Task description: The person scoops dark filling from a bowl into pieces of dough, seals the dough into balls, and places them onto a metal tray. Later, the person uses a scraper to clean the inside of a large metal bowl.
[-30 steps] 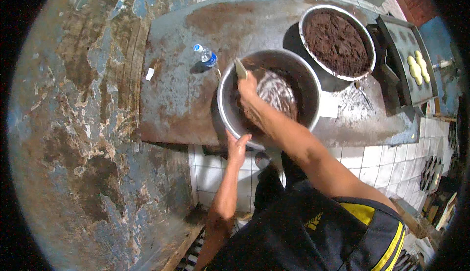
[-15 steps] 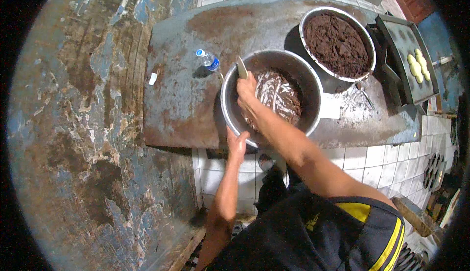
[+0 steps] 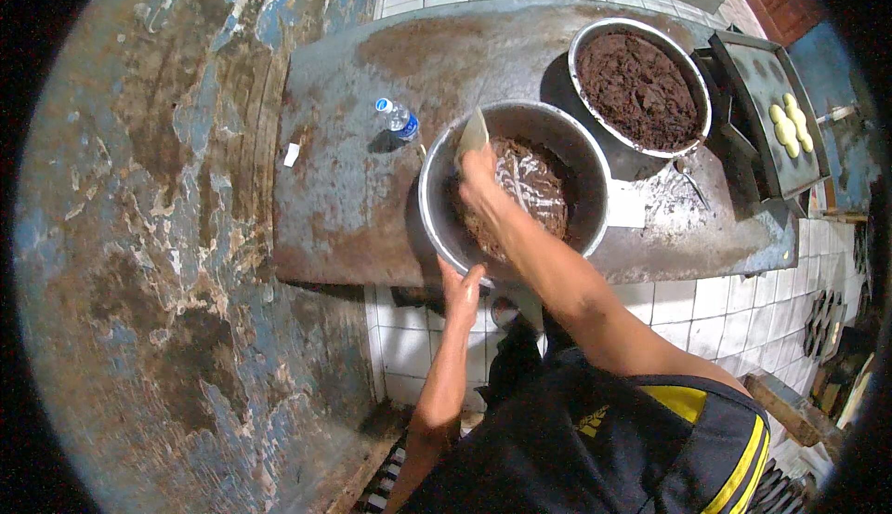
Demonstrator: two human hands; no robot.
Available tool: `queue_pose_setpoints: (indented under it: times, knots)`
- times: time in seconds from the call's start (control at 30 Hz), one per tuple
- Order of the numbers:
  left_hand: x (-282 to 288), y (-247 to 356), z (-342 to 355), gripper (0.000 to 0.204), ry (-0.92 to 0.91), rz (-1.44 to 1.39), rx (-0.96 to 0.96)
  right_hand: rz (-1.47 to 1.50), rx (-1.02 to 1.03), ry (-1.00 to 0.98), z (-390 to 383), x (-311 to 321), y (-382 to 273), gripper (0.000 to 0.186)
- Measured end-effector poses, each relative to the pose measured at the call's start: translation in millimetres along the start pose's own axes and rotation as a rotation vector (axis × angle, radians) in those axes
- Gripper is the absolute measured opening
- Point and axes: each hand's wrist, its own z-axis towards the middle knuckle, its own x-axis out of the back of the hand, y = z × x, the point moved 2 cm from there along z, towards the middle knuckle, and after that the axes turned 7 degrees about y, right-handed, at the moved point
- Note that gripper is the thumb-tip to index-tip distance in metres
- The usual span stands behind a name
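A wide metal bowl (image 3: 589, 179) stands at the near edge of the table, with a brown mixture (image 3: 536, 189) streaked with white inside it. My right hand (image 3: 478, 172) reaches over the bowl and is closed round a pale, flat scraper (image 3: 476, 131), whose blade points up and away near the far left inner wall. Part of the mixture is hidden by my right forearm. At the bowl's near left rim, my left hand (image 3: 460, 286) grips the edge, thumb on the near side.
Beyond it to the right, a second metal bowl (image 3: 641, 22) holds dark crumbly mixture (image 3: 636, 91). A metal tray (image 3: 757, 63) with several pale dough pieces (image 3: 791, 126) lies at the far right. A bottle (image 3: 400, 122) stands left; white paper (image 3: 627, 209) and a thin utensil (image 3: 693, 184) lie right.
My right hand and the scraper have shifted slightly right and nearer, and the scraper has turned to show more of its face. My left hand has slid a little right along the rim.
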Motion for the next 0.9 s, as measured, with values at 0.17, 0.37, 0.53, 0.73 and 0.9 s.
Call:
queue_pose_setpoints:
  times: [0.17, 0.37, 0.53, 0.73, 0.9]
  knots:
    - [15, 40, 47, 0.095, -0.101, 0.139, -0.083, -0.608, 0.335, -0.103, -40, 2, 33, 0.028]
    - [3, 1, 25, 0.093, 0.007, 0.139, -0.026, 0.124, 0.035, -0.053, 13, -1, -25, 0.032]
    - [-5, 29, 2, 0.094, 0.061, 0.141, -0.04, -0.509, 0.307, -0.003, -27, -14, 11, 0.037]
    - [-20, 6, -1, 0.096, 0.027, 0.115, -0.024, -0.293, 0.303, -0.208, 61, 56, -40, 0.036]
    - [16, 66, -48, 0.063, 0.137, -0.268, 0.052, -0.85, 1.089, -0.601, -71, 124, -104, 0.017]
